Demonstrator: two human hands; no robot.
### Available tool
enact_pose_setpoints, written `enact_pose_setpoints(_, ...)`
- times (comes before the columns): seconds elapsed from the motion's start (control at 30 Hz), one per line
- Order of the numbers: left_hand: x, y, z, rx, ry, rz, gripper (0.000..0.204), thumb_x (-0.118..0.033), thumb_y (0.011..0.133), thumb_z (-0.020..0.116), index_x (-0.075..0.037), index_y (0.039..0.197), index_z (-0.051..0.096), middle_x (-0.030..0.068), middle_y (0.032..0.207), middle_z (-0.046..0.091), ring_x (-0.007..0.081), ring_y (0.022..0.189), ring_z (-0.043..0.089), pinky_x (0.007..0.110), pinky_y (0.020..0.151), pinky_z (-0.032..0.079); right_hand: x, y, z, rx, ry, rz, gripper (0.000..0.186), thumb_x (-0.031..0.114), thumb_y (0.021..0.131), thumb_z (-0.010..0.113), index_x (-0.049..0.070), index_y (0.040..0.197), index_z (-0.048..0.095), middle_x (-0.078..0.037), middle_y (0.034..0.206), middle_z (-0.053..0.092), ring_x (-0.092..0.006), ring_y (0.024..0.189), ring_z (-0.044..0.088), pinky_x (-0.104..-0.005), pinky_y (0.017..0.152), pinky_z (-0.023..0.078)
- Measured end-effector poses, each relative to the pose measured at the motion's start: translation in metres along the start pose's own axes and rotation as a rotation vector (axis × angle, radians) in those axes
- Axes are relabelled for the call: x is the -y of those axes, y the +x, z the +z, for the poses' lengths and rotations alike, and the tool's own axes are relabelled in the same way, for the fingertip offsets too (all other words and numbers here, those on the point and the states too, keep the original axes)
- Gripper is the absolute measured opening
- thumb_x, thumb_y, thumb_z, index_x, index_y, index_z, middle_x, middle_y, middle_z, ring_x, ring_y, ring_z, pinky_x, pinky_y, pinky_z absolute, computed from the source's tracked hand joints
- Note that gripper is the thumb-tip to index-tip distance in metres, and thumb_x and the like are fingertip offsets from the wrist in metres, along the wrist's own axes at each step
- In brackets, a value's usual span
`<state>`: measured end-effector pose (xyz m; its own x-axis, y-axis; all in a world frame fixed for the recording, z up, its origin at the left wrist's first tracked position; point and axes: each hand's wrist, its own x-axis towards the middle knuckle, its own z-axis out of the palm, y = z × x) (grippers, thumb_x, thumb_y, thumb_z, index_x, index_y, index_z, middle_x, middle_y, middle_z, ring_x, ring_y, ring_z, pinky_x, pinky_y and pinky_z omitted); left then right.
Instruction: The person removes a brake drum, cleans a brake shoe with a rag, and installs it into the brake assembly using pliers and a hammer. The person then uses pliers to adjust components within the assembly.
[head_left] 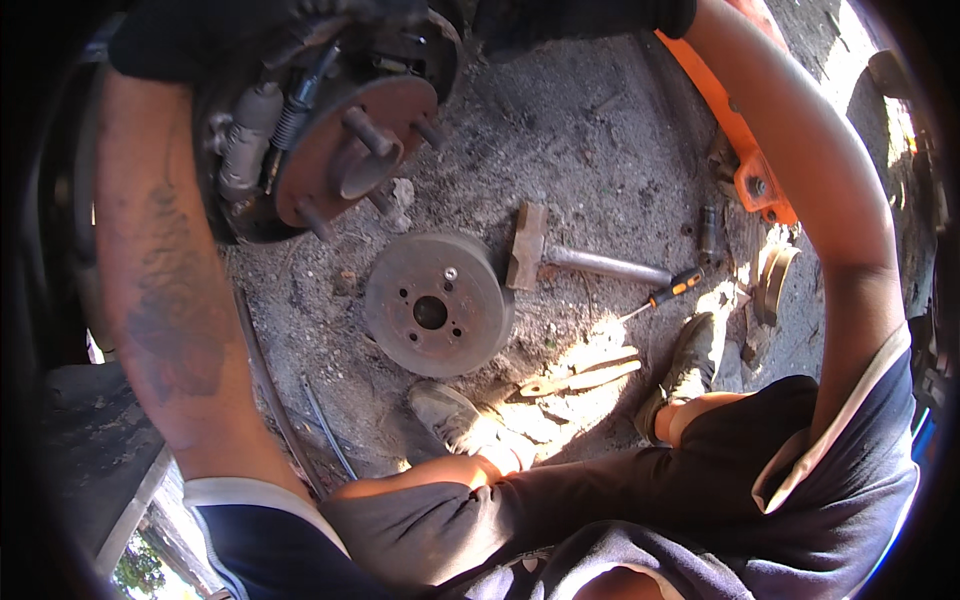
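A drum brake assembly (232, 190) with its drum off fills the upper left. Its rusty wheel hub (300, 180) carries several studs, and a grey wheel cylinder (250, 140) and a coil spring (292, 120) show beside it. My left hand (175, 42), in a black glove, reaches over the assembly's far side; its fingers merge with the dark parts there. At the top edge, my right hand (590, 22), also black-gloved, is just right of the assembly and partly cut off. Whether either hand grips anything is hidden by shadow and the frame edge.
A brake drum (400, 335) lies on the dirt below the hub. Right of it are a hammer (600, 263), a screwdriver (672, 290), a dark socket (709, 233), and pliers (590, 376) near my shoes. An orange metal jack (740, 150) stands under my right forearm. A curved brake shoe (777, 285) lies farther right.
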<state>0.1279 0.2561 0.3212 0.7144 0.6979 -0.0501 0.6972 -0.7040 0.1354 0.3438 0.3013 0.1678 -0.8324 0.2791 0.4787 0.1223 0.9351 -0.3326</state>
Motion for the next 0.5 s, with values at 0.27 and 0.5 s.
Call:
enact_pose_setpoints(0.27, -0.002, 0.004, -0.001, 0.022, 0.010, 0.050, 0.048, -0.041, 0.074, 0.083, -0.006, 0.105, 0.070, 0.0074, 0.097, 0.070, 0.0190, 0.090, 0.067, 0.034, 0.081, 0.051, 0.044, 0.010, -0.002, 0.150, -0.198, 0.142, 0.016, 0.015, 0.089, 0.060, 0.005, 0.089, 0.072, -0.018, 0.084, 0.070, -0.0374, 0.076, 0.066, -0.0421, 0.070, 0.054)
enact_pose_setpoints(0.5, -0.004, 0.000, -0.004, 0.042, -0.004, 0.064, 0.047, -0.041, 0.075, 0.082, -0.006, 0.105, 0.070, 0.0075, 0.097, 0.070, 0.0192, 0.090, 0.067, 0.034, 0.081, 0.051, 0.064, 0.019, 0.015, 0.140, -0.594, 0.239, 0.017, 0.011, 0.081, 0.058, 0.003, 0.084, 0.073, -0.018, 0.078, 0.069, -0.0393, 0.071, 0.068, -0.0459, 0.066, 0.054)
